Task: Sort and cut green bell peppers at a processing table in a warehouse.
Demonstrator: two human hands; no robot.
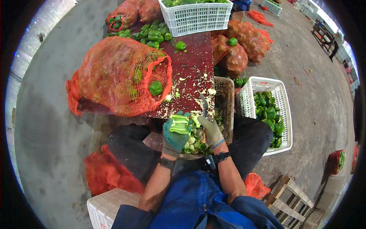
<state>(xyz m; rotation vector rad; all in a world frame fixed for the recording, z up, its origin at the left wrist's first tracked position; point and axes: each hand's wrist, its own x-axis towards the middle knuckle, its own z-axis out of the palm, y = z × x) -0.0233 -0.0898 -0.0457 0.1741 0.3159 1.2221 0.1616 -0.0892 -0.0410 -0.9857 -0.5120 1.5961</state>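
My left hand (174,135), in a green-coated glove, is closed around a cut green bell pepper (179,124). Its pale, ribbed inner side faces up. In a whitish glove, my right hand (211,131) grips a knife (204,104). The dark blade points away from me, and a brown handle end shows below the fist. Pale pepper scraps (195,144) lie beneath and between the two hands, and a light piece sits close to the right thumb. Ahead on the dark red table, an orange mesh sack (114,76) lies on its side, with a whole green pepper at its open mouth.
A white crate (288,114) of cut peppers stands right of my knee, beside a brownish crate (229,89). Another white crate (196,19) sits at the table's far end. Full mesh sacks (246,38) stand beyond. Pale crumbs litter the red table (194,49).
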